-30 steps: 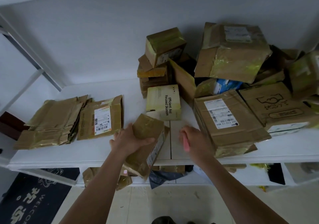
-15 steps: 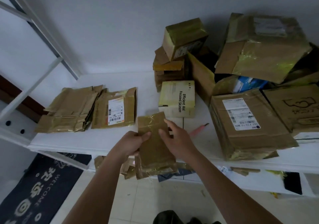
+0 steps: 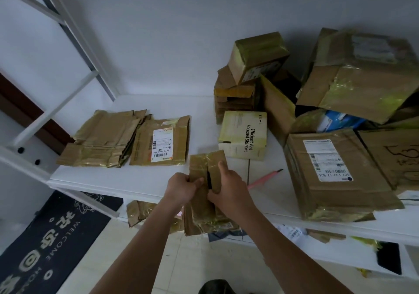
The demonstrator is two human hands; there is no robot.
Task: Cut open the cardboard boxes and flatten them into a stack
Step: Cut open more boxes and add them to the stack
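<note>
I held a small taped box point(image 3: 207, 191) over the tabletop point(image 3: 145, 180) edge, left hand point(image 3: 182, 189) and right hand point(image 3: 229, 191) closed on its slit flaps, next probably pulling them apart to flatten it.

A single head-worn wide-angle view looks forward and down from close above the white shelf's point(image 3: 95, 176) front edge, facing the wall, its left corner at frame left.

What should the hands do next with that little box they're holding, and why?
Probably pull the two top flaps further apart. The left hand and right hand each grip one side of the small taped box, and a dark slit already shows along its middle seam, so it looks cut. The pink cutter lies on the table.
</note>
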